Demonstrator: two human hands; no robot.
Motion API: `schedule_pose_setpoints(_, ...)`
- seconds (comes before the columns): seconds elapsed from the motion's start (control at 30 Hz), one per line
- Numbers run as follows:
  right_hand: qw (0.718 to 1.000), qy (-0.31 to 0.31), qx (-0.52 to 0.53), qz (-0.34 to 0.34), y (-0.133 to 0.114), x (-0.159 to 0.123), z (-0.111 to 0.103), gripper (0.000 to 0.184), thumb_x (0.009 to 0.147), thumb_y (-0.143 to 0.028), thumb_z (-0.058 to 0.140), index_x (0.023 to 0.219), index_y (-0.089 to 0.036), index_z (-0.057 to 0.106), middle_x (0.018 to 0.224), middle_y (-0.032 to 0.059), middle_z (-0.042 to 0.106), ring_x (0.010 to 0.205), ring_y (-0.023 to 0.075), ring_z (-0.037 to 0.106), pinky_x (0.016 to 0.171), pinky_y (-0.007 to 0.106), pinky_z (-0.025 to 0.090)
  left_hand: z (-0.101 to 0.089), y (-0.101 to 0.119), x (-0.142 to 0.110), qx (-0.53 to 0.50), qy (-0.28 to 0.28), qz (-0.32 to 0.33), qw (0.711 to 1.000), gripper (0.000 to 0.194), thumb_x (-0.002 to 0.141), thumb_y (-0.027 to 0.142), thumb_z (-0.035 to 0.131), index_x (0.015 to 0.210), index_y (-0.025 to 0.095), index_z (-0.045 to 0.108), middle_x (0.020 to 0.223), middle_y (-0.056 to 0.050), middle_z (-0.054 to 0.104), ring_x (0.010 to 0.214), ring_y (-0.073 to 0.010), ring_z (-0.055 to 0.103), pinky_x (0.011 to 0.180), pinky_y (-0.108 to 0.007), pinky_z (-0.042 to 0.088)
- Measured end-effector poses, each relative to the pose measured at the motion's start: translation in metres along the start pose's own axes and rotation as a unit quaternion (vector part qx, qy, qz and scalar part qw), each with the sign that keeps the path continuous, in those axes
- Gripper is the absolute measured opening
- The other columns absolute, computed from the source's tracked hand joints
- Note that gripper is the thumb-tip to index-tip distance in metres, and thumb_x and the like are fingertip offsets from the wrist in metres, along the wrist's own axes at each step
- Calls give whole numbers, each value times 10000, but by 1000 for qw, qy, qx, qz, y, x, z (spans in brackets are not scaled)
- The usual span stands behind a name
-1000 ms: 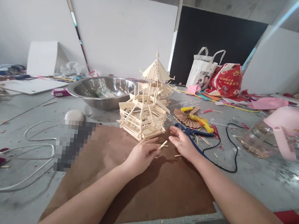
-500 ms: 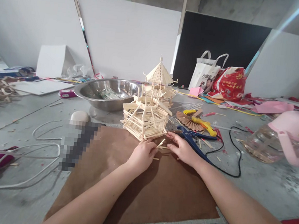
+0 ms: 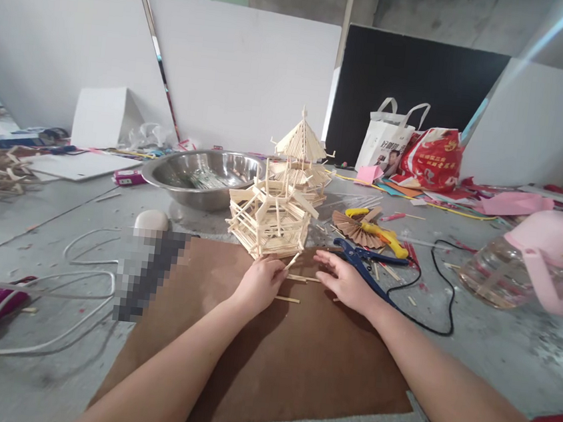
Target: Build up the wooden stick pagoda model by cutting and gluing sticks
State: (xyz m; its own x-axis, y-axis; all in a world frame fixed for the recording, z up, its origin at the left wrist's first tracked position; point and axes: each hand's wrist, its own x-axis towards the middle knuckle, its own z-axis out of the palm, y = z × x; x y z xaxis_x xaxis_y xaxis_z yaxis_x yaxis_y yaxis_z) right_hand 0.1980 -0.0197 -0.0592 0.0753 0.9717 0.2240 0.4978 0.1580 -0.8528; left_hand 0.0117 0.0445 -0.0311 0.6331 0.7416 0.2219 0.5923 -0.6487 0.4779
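Observation:
A six-sided tier of pale wooden sticks point(image 3: 270, 226) stands at the far edge of a brown board point(image 3: 325, 370). Behind it rises another stick model with a pointed roof point(image 3: 301, 140), partly hidden. My left hand point(image 3: 260, 284) is closed at the tier's near bottom edge, and a short wooden stick point(image 3: 294, 261) pokes out from its thumb and fingers. Whether those fingers also touch the tier, I cannot tell. To the right, apart from the tier, my right hand point(image 3: 343, 279) is open with fingers spread and nothing in them. Loose sticks point(image 3: 288, 300) lie on the board between the hands.
Blue-handled cutters point(image 3: 363, 266) and a yellow glue gun point(image 3: 384, 237) with a black cord lie right. A steel basin point(image 3: 197, 192) stands behind left. A pink-lidded jug point(image 3: 496, 274) is far right. White cable point(image 3: 45, 351) loops at left.
The stick tier has shifted and turned slightly left, and my left hand has moved left with it, still holding the short stick. My right hand has come away from the tier's corner.

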Motion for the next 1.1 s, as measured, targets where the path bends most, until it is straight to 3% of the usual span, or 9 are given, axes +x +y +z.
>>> schedule_pose_setpoints(0.1,994,54,-95,-2,-8,0,-17,352,741,-272,475,1083,-192,501,1079,76,579,999,178,526,861,347,396,-1,-2,0,20,0,13,1000,203,762,204,439,607,176,566,666,-30,542,702,-160,494,662,-259,361)
schedule_pose_setpoints(0.17,969,109,-224,4,-15,-2,-35,313,737,-281,473,1032,-196,534,1040,76,593,976,197,528,852,355,385,-2,-1,-2,35,8,31,999,208,756,200,444,587,175,564,669,-35,549,726,-171,490,676,-270,354)
schedule_pose_setpoints(0.23,935,122,-331,30,-19,-4,-53,323,718,-315,491,1004,-174,545,1017,91,596,982,222,514,837,350,378,-3,3,-6,26,28,44,998,229,760,207,435,572,175,561,681,-39,561,762,-181,488,691,-275,349)
schedule_pose_setpoints(0.37,878,30,-444,176,-17,-7,-74,363,656,-508,508,829,-196,575,920,95,611,856,251,557,664,330,404,-6,10,-11,-105,37,-34,993,222,758,309,446,659,193,608,647,-4,580,672,-155,502,616,-241,353)
schedule_pose_setpoints(0.47,851,-55,-459,249,-12,-6,-75,381,606,-560,525,750,-210,565,839,78,622,767,241,577,564,294,375,-8,14,-11,-244,6,-110,963,260,722,389,487,652,177,620,582,16,559,581,-126,483,556,-222,347)
schedule_pose_setpoints(0.6,846,-65,-474,235,-9,-4,-72,300,629,-481,522,761,-215,559,830,72,622,765,229,577,534,271,344,-9,16,-11,-432,-56,-166,885,278,668,421,565,676,148,619,632,1,592,551,-99,495,547,-210,381)
schedule_pose_setpoints(0.7,844,-55,-474,245,-9,-3,-73,236,667,-404,472,756,-206,564,820,81,623,751,224,579,516,266,327,-8,15,-11,-497,-80,-185,844,267,640,413,609,714,157,611,689,1,619,533,-87,516,560,-218,403)
schedule_pose_setpoints(0.9,863,26,-437,253,-12,-4,-80,327,669,-434,454,853,-183,554,860,101,621,742,232,579,505,268,334,-5,12,-11,-547,-96,-174,814,275,646,397,618,738,138,596,711,-19,621,511,-85,534,530,-216,401)
schedule_pose_setpoints(1.1,923,213,-277,160,-16,-6,-78,513,641,-426,534,1091,-191,457,836,71,628,678,197,576,556,274,386,-4,13,-12,-586,-111,-165,786,253,653,365,628,752,135,589,699,-24,622,497,-79,532,516,-214,405)
